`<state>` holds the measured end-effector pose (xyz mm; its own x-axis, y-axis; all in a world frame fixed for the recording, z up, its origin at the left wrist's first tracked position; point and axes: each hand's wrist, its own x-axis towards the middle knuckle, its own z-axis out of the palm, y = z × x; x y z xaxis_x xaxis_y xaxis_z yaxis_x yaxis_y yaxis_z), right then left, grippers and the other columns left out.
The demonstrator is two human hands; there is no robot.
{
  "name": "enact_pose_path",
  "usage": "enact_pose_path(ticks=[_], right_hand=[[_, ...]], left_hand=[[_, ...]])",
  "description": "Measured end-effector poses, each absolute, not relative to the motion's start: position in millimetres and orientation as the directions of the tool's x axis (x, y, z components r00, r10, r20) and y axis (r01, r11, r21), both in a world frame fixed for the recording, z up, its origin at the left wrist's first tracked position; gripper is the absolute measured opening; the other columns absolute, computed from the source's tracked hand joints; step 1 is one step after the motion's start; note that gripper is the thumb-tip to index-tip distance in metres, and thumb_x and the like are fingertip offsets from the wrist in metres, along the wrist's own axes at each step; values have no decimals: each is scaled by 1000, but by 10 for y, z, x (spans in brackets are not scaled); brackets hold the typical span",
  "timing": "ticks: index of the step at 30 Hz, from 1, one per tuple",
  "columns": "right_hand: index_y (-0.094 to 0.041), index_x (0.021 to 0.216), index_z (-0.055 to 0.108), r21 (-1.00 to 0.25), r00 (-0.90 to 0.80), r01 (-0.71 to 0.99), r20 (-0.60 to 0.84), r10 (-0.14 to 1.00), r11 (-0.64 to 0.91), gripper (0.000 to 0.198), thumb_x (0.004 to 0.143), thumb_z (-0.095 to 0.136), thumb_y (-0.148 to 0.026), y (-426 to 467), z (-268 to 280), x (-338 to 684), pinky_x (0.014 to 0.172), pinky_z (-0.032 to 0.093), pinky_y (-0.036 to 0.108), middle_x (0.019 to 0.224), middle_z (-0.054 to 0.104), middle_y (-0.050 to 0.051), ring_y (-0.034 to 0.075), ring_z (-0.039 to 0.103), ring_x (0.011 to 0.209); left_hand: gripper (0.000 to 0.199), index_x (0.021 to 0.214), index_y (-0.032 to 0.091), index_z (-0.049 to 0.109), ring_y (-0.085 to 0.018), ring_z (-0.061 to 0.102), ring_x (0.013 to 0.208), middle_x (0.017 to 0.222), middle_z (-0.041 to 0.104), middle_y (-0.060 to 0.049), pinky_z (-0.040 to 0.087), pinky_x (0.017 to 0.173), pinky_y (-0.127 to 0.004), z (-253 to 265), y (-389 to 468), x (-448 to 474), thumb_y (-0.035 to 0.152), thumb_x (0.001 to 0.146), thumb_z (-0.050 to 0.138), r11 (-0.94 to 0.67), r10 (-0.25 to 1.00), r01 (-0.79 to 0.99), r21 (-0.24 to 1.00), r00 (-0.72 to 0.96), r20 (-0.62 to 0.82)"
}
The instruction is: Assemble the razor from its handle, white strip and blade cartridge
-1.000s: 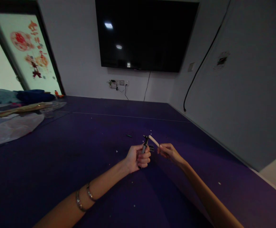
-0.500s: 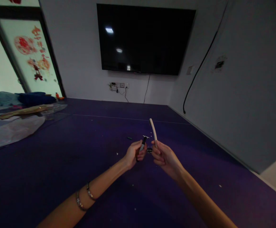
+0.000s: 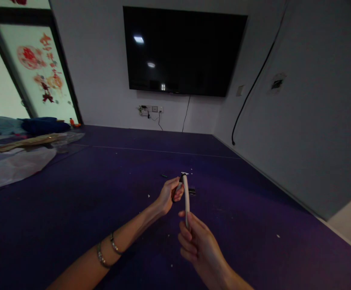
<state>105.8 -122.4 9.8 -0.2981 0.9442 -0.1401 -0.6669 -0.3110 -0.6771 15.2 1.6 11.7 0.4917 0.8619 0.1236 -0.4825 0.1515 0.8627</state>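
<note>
Razor (image 3: 178, 186), clasped in left hand (image 3: 166, 196); pale stick (image 3: 186, 194), pinched at near end by right hand (image 3: 200, 241); its long axis points to razor's head; contact unclear.

It looks like a room in a home: a large television (image 3: 186, 52) hangs on the wall, red decorations (image 3: 29, 57) adorn a glazed door (image 3: 8, 42), and folded cloths (image 3: 45, 125) lie beyond plastic sheeting (image 3: 21, 166).

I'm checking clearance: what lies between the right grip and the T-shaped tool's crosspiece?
In the head view, the pale stick, extending from the right grip up toward the crosspiece; whether they touch is unclear.
</note>
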Motion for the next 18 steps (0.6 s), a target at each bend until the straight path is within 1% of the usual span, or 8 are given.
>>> enact_pose_path(ticks=[2,5,7,9,11,14,16,18], right_hand=[[-20,89,54,-677,-299,-668,-138,944,-310,34,68,67,-44,-1243,110,1041,32,8,16,47,35,-10,1,16,34],[-20,87,53,-680,-262,-696,-59,963,-231,29,72,64,-42,-1210,249,1067,32,8,16,48,34,-10,2,15,35],[-20,85,52,-675,-260,-708,-23,965,-206,27,72,64,-41,-1172,323,1077,33,8,16,49,33,-10,2,14,36],[-20,83,51,-665,-277,-710,-38,960,-231,28,71,65,-42,-1153,312,1058,33,8,16,49,32,-10,2,14,37],[-20,83,51,-658,-294,-702,-83,952,-273,31,69,66,-43,-1167,221,1013,33,7,16,49,32,-10,2,13,37],[-21,85,52,-658,-325,-677,-135,936,-330,35,67,67,-46,-1228,82,950,33,6,16,47,30,-11,2,12,35],[-21,85,52,-667,-323,-673,-125,938,-320,35,67,67,-47,-1252,73,938,32,5,17,46,28,-12,2,10,35],[-20,84,52,-680,-286,-681,-92,954,-270,33,68,66,-46,-1239,127,946,32,5,17,47,27,-11,2,10,35]], left_hand=[[29,64,15,47,-4,24,36,44,33,7,16,36,-17,90,31,161,39,77,54,152,867,-503,851,481,129],[28,67,13,50,-4,23,36,44,34,7,15,36,-17,45,38,182,39,78,52,159,862,-515,843,489,136],[29,67,13,51,-4,24,36,44,34,6,16,36,-17,42,22,192,39,78,51,157,857,-511,845,496,140],[31,65,13,50,-3,23,35,44,33,6,17,36,-17,69,-5,195,40,78,51,161,857,-498,852,498,130],[31,63,14,49,-3,22,34,43,32,7,16,35,-17,110,-31,190,41,77,52,158,865,-495,854,487,122],[29,65,13,50,-3,23,34,42,30,7,16,35,-16,146,-40,181,40,77,53,146,872,-503,852,472,130],[28,66,13,50,-4,23,35,42,30,7,16,34,-16,137,-29,180,39,77,53,138,876,-514,847,462,138],[28,65,14,49,-4,23,35,42,31,7,16,34,-16,117,-25,185,38,77,53,151,880,-523,839,457,127]])
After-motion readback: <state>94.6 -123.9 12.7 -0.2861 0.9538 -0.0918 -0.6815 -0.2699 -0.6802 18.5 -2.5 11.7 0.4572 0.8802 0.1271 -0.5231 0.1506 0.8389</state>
